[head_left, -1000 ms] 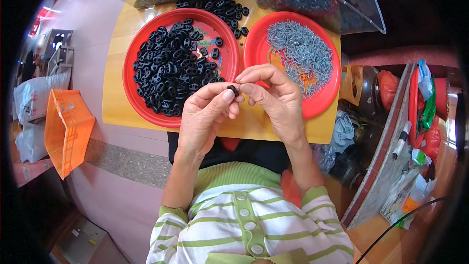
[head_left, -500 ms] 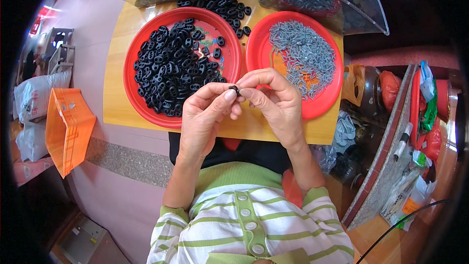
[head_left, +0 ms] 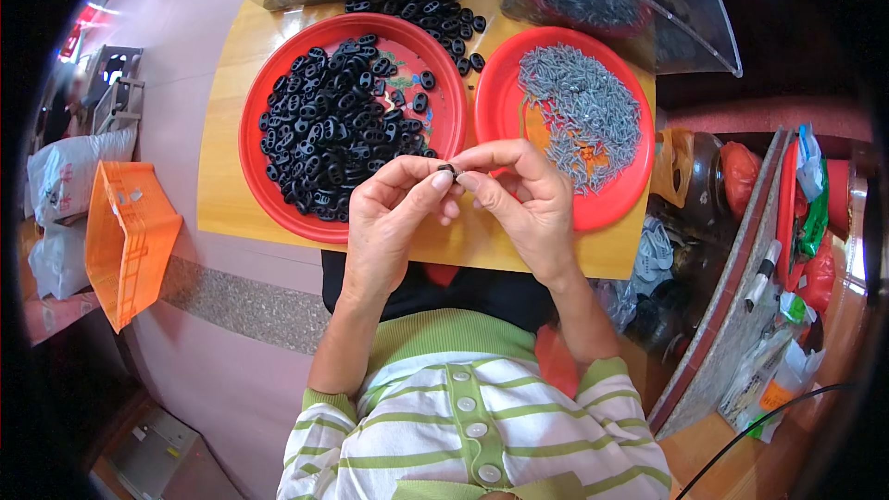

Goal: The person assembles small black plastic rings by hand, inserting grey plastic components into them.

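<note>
While both hands (head_left: 454,199) meet fingertip to fingertip, they pinch one small black piece (head_left: 445,168)

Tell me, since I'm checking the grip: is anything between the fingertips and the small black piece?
Nothing visible: the left hand and right hand both pinch the small black piece directly, above the table's near edge.

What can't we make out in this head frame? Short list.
- Small black piece: head view, mostly covered by the fingers of the left hand and right hand; shape unclear.
- Any grey piece in the right hand: hidden by curled fingers.
- Grey pieces on the right red plate: too small to identify.
- Clear bins: cut off by the top edge.
</note>
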A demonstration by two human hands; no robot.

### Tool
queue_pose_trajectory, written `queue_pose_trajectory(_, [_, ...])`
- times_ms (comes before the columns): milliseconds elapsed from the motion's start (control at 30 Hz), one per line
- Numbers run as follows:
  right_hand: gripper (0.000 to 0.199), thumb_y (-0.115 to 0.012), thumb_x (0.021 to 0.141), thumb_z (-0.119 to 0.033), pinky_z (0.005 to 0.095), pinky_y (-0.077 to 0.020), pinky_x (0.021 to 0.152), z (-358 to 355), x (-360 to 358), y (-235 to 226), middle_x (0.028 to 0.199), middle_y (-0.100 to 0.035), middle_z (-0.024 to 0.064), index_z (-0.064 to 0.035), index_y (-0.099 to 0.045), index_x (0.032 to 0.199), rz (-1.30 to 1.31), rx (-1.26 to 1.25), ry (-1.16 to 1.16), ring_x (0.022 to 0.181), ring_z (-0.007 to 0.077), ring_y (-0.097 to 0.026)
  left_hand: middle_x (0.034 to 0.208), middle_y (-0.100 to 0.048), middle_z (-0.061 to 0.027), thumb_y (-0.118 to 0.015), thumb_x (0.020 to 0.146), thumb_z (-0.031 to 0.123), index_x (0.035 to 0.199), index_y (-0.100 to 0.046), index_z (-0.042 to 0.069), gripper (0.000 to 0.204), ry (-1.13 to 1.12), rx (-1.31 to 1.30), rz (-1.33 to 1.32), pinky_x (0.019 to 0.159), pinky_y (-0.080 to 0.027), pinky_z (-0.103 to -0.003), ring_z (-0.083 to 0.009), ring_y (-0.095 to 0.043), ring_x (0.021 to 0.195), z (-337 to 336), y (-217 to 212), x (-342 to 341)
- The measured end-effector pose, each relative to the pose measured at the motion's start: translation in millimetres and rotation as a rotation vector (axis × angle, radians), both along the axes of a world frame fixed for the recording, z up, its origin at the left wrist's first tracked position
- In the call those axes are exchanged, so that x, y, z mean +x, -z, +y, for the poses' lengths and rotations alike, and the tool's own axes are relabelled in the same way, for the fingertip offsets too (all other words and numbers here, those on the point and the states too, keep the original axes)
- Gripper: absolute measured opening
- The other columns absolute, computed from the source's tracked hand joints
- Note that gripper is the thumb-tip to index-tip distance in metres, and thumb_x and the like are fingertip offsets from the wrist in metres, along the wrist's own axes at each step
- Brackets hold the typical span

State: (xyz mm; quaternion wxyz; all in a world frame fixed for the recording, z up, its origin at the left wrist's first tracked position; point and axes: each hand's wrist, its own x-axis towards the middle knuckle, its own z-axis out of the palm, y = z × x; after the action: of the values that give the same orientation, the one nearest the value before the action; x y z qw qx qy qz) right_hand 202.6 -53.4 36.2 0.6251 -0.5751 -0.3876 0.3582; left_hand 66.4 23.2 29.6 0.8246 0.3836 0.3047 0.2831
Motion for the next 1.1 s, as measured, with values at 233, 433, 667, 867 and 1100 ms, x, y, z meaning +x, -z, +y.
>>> queue_pose_trajectory(233, [0.007,-0.063,0.085,-0.001,0.0246,-0.0522,0.065,4.0,-0.6,-0.4,0.084,-0.066,0.0052,-0.0003,-0.062,0.091,-0.197,-0.017,-0.008,0.074,0.0105,-0.064,0.085,-0.065,-0.0057,-0.06,0.089,0.007,0.098,-0.062,-0.003,0.014,-0.011,-0.008,-0.008,0.065,-0.048,-0.021,-0.0084,-0.06,0.07,1.9,3.6,-4.3])
queue_pose_trajectory(433, [0.011,-0.064,0.086,-0.007,0.0248,-0.0511,0.066,12.8,9.8,-0.4,0.083,-0.067,0.0036,0.0,-0.064,0.094,0.005,-0.054,-0.195,0.075,0.0089,-0.064,0.084,-0.065,-0.0045,-0.061,0.09,0.007,0.097,-0.063,-0.002,0.012,-0.022,0.045,0.025,0.065,-0.048,-0.02,-0.0074,-0.06,0.07,3.2,5.8,-10.4])
queue_pose_trajectory(667, [0.01,-0.064,0.082,-0.011,0.0307,-0.0464,0.069,64.1,34.3,-2.5,0.085,-0.066,0.0045,-0.0062,-0.068,0.089,-0.99,-0.005,-0.1,0.079,0.0196,-0.058,0.087,-0.066,-0.0037,-0.062,0.089,0.004,0.097,-0.062,-0.002,0.011,-0.061,0.167,0.018,0.065,-0.048,-0.018,-0.0059,-0.06,0.072,-2.5,10.8,-11.2])
queue_pose_trajectory(867, [0.016,-0.067,0.075,-0.014,0.0342,-0.0491,0.076,88.5,26.5,7.5,0.086,-0.06,0.0017,-0.0099,-0.068,0.091,-1.296,-0.073,-0.158,0.091,0.0219,-0.054,0.087,-0.063,-0.001,-0.061,0.089,0.003,0.097,-0.063,-0.002,0.01,-0.005,0.217,0.051,0.067,-0.049,-0.018,-0.0048,-0.059,0.074,-2.3,11.2,-12.6])
queue_pose_trajectory(1100, [0.015,-0.068,0.075,-0.011,0.0337,-0.0476,0.074,84.6,28.7,6.3,0.081,-0.062,0.0023,-0.0097,-0.068,0.09,-1.211,-0.025,-0.168,0.083,0.0218,-0.055,0.085,-0.062,-0.0007,-0.06,0.089,0.003,0.096,-0.063,-0.002,0.009,0.007,0.215,0.042,0.066,-0.049,-0.019,-0.0048,-0.059,0.074,-1.2,9.8,-12.5])
